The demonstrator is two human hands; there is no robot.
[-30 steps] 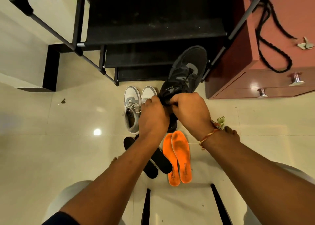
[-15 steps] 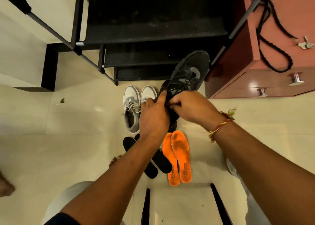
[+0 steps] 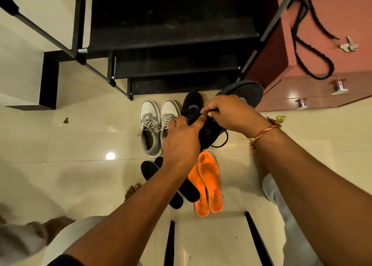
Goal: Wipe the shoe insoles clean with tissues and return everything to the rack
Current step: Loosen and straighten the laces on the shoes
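Early stage, my read: orange insoles (image 3: 209,183) and black insoles (image 3: 153,171) lie on the floor at 6 o'clock of the shoes. No tissue in view, so wiping and return to rack (image 3: 171,34) at 12 o'clock look pending. Right hand (image 3: 231,112) grip pinches the black shoe (image 3: 247,90) at its collar. Left hand (image 3: 181,139) index straight on the same shoe; rest of grip hidden, cannot tell

Home entryway — shoe rack (image 3: 173,34), cabinet (image 3: 322,84)
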